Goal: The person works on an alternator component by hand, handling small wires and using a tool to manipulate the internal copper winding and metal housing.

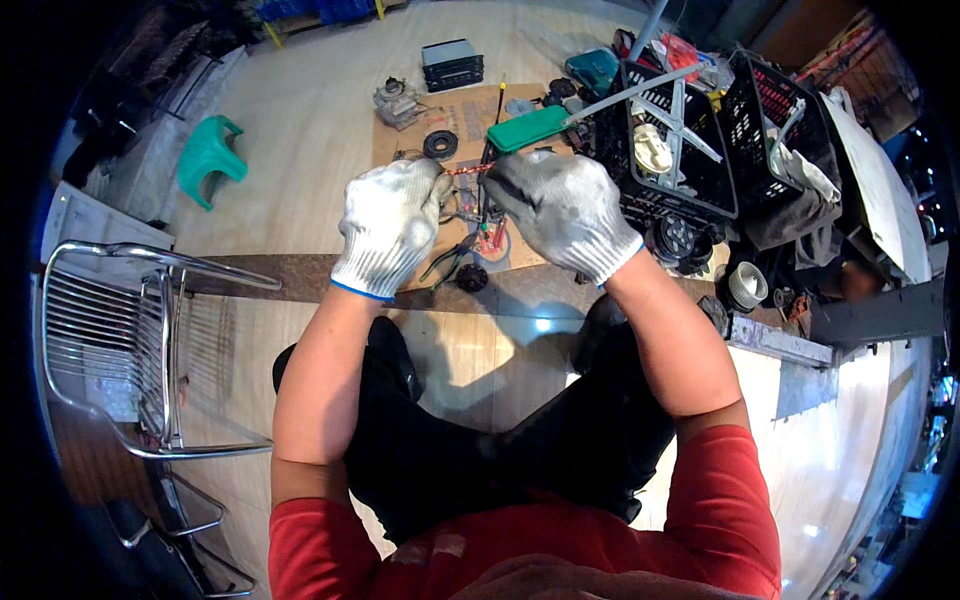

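Observation:
Both my hands wear white knitted work gloves with grey palms. My left hand point(393, 215) is closed, pinching one end of a thin red-and-white wire point(467, 171). The wire runs across to my right hand point(560, 205), which is closed on the other end. Below the wire, pliers point(450, 260) with dark handles lie on a sheet of brown cardboard point(530, 258). A small red-handled tool point(498, 235) rests near my right hand. Close to the pliers sits a small dark round part point(471, 278). My fingertips are partly hidden by the gloves.
A black ring point(440, 145), a metal mechanical part point(398, 104) and a black box unit point(452, 65) lie ahead. Black crates point(690, 185) stand at the right, near a green flat head point(528, 128) on a grey arm. A green stool point(212, 160) and metal chair point(165, 350) stand left.

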The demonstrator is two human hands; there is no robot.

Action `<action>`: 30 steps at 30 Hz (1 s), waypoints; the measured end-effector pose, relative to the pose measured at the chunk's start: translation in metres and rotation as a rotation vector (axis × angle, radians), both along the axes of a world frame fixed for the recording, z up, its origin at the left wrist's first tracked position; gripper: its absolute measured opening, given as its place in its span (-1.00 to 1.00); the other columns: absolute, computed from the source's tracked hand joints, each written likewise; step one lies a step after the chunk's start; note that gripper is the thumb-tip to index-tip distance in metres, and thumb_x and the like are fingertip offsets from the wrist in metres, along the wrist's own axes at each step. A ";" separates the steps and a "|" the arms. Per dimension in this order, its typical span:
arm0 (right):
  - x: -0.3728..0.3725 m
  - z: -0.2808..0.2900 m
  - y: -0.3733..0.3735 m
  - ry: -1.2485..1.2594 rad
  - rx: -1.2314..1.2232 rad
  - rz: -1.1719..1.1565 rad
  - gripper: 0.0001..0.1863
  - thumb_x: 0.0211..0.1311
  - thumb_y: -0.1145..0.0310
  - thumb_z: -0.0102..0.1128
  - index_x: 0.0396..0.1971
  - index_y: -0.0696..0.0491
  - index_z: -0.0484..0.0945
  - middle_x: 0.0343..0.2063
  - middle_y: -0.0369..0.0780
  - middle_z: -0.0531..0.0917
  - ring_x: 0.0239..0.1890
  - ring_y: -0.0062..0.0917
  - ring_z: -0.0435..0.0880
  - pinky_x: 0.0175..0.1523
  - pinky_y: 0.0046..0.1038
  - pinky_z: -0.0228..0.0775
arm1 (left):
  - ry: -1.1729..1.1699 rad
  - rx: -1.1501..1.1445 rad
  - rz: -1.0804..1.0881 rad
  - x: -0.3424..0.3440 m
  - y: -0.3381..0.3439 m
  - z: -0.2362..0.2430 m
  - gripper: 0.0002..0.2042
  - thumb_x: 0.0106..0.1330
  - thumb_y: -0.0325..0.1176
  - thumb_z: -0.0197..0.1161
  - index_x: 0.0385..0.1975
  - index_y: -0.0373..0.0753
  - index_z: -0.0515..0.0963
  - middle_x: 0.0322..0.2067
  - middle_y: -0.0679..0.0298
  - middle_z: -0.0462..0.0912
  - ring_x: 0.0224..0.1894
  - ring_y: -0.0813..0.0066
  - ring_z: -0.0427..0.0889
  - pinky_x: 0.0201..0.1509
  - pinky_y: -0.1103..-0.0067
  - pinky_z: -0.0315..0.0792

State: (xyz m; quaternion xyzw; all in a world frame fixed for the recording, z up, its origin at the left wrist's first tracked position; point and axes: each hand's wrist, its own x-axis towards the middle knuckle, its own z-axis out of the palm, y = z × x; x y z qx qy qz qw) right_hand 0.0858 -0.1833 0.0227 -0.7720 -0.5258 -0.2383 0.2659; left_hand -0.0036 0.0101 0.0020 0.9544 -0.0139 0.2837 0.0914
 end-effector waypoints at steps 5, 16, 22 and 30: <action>0.018 0.007 -0.008 0.192 -0.068 -0.003 -0.74 0.26 0.14 0.17 -0.33 0.03 0.66 -0.47 -0.17 0.68 -0.41 -0.25 0.70 -0.34 -0.29 0.55 | 0.028 0.040 -0.153 0.000 -0.006 0.000 -0.90 0.23 -0.35 0.27 -0.41 -0.22 0.61 -0.54 0.09 0.59 -0.43 0.06 0.61 -0.34 0.29 0.47; 0.048 -0.010 -0.005 0.656 -0.062 0.093 -0.66 0.27 0.15 0.12 -0.21 0.12 0.67 -0.33 -0.01 0.68 -0.27 -0.22 0.69 -0.14 -0.32 0.48 | -0.061 -0.230 -0.370 -0.008 0.001 0.009 -0.87 0.23 -0.42 0.25 -0.31 -0.31 0.64 -0.45 0.04 0.65 -0.36 0.06 0.64 -0.24 0.34 0.50; 0.027 -0.030 0.011 0.910 0.077 0.043 -0.62 0.21 0.20 0.17 -0.16 0.22 0.64 -0.30 0.03 0.68 -0.24 -0.18 0.69 -0.09 -0.32 0.47 | -0.075 -0.392 -0.211 -0.012 -0.001 0.014 -0.83 0.28 -0.40 0.23 -0.28 -0.37 0.65 -0.39 0.00 0.68 -0.35 0.13 0.69 -0.24 0.40 0.53; 0.010 -0.052 0.025 0.218 0.094 0.094 -0.78 0.28 0.27 0.13 -0.25 0.08 0.65 -0.38 -0.07 0.64 -0.29 -0.23 0.66 -0.22 -0.28 0.50 | -0.068 -0.477 -0.042 -0.010 0.003 0.007 -0.78 0.35 -0.31 0.17 -0.28 -0.35 0.66 -0.38 -0.02 0.69 -0.33 0.13 0.71 -0.24 0.42 0.54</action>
